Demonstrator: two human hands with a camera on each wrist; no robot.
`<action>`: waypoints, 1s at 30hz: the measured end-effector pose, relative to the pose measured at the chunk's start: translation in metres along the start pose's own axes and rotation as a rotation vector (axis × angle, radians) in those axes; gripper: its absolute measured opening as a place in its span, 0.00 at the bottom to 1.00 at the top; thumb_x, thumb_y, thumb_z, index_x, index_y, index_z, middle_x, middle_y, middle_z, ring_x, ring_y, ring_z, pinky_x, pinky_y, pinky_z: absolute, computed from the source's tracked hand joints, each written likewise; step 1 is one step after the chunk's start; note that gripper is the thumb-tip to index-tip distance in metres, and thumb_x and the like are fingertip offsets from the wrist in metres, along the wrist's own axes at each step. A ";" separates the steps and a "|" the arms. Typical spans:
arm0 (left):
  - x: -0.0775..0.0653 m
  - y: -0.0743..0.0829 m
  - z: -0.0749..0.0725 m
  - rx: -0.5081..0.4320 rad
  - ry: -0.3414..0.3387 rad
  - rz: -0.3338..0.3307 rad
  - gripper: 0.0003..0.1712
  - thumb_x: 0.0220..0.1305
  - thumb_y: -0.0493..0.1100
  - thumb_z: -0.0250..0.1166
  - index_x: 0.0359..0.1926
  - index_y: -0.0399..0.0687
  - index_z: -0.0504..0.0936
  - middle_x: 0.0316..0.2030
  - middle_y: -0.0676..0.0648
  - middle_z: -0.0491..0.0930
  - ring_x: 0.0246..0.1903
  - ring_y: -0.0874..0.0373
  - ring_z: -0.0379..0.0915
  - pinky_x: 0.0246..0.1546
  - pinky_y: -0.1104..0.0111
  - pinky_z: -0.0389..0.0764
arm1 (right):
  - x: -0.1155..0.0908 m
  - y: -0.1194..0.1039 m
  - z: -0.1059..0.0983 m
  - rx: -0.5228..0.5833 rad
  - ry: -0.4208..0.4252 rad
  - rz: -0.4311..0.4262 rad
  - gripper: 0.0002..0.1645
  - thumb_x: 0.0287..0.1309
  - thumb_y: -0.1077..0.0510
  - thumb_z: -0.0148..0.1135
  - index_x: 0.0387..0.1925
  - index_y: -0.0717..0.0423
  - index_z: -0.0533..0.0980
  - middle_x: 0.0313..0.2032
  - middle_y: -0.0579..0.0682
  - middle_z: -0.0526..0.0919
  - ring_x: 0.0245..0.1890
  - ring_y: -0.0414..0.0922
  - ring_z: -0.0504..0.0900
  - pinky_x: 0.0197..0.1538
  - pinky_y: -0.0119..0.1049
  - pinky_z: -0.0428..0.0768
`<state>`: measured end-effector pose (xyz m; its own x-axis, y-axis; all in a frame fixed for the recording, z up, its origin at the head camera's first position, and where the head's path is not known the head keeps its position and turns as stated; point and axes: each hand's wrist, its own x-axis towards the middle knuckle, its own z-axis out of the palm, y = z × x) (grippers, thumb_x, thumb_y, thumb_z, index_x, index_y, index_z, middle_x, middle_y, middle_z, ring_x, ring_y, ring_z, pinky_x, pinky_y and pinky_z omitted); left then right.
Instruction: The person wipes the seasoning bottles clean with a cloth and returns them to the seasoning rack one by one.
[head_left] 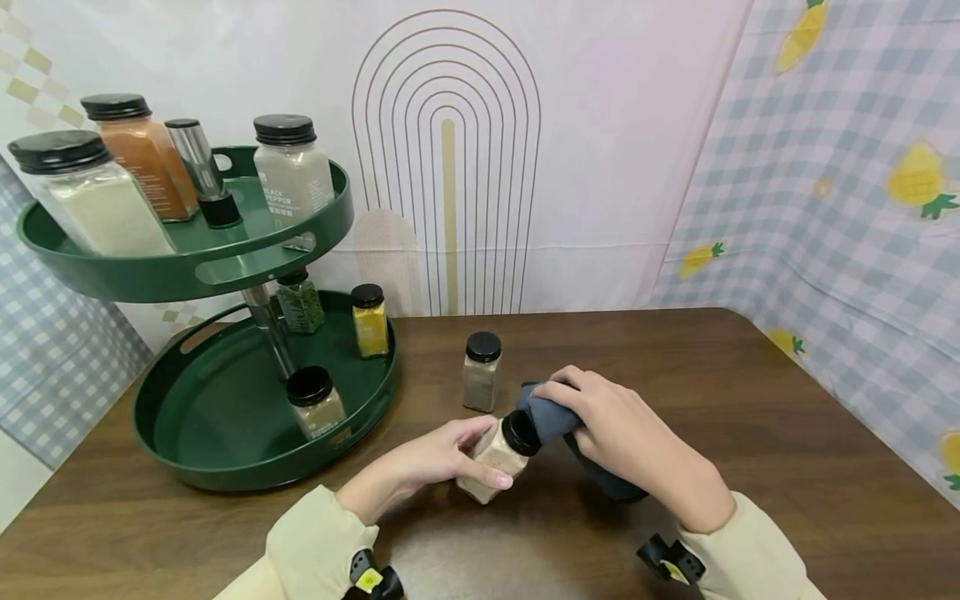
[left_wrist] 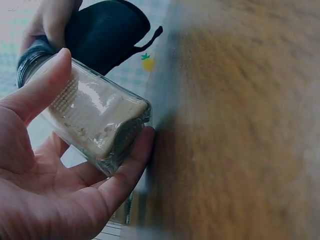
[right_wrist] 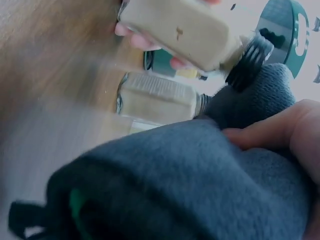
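Note:
My left hand [head_left: 450, 458] holds a tilted glass spice jar [head_left: 495, 458] with pale contents and a black lid, thumb across one face and fingers beneath it. In the left wrist view the jar's base [left_wrist: 131, 135] points toward the table. A dark grey-blue cloth [head_left: 551, 414] is gripped by my right hand [head_left: 618, 421] and pressed against the black lid [head_left: 521, 432]. The cloth's loose part hangs below that hand, with a small loop [right_wrist: 27, 220] at its edge. A second spice jar [head_left: 481, 382] stands upright on the table just behind.
At left stands a two-tier green turntable rack [head_left: 217, 475]. Its lower tray bears small spice jars [head_left: 371, 325]; the upper one bears larger jars [head_left: 294, 179] and a silver-and-black grinder [head_left: 201, 167]. The wooden table [head_left: 750, 417] meets a patterned cloth backdrop [head_left: 600, 167].

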<state>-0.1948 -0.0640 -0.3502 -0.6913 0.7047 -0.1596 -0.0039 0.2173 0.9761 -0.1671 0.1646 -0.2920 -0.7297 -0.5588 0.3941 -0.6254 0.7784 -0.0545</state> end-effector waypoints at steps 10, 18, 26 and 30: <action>0.000 -0.001 -0.001 -0.004 0.008 0.004 0.26 0.53 0.37 0.68 0.54 0.45 0.72 0.41 0.49 0.78 0.42 0.59 0.72 0.44 0.68 0.73 | -0.003 0.008 -0.006 -0.075 -0.056 0.051 0.26 0.44 0.72 0.59 0.44 0.45 0.78 0.40 0.46 0.78 0.35 0.44 0.80 0.27 0.40 0.76; 0.001 -0.002 0.000 -0.072 0.033 -0.068 0.22 0.57 0.41 0.66 0.51 0.43 0.71 0.40 0.48 0.77 0.38 0.57 0.74 0.38 0.66 0.76 | 0.000 -0.006 -0.014 0.071 0.118 -0.077 0.34 0.38 0.73 0.59 0.50 0.43 0.75 0.48 0.42 0.76 0.42 0.41 0.79 0.38 0.40 0.79; 0.001 -0.002 0.000 -0.129 0.049 -0.092 0.22 0.57 0.42 0.65 0.52 0.43 0.69 0.41 0.47 0.76 0.38 0.56 0.75 0.37 0.64 0.78 | 0.001 -0.018 -0.009 0.020 0.097 -0.079 0.32 0.37 0.75 0.60 0.45 0.46 0.78 0.46 0.46 0.75 0.41 0.43 0.78 0.34 0.39 0.79; 0.001 -0.002 -0.001 -0.138 0.047 -0.095 0.24 0.58 0.43 0.65 0.53 0.43 0.68 0.43 0.46 0.76 0.39 0.56 0.75 0.39 0.63 0.78 | 0.000 -0.015 -0.007 -0.006 0.090 -0.078 0.28 0.38 0.75 0.61 0.42 0.47 0.78 0.44 0.48 0.75 0.39 0.44 0.78 0.31 0.38 0.77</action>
<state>-0.1966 -0.0644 -0.3524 -0.7162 0.6522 -0.2484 -0.1678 0.1846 0.9684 -0.1559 0.1552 -0.2843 -0.6507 -0.5900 0.4780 -0.6775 0.7353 -0.0146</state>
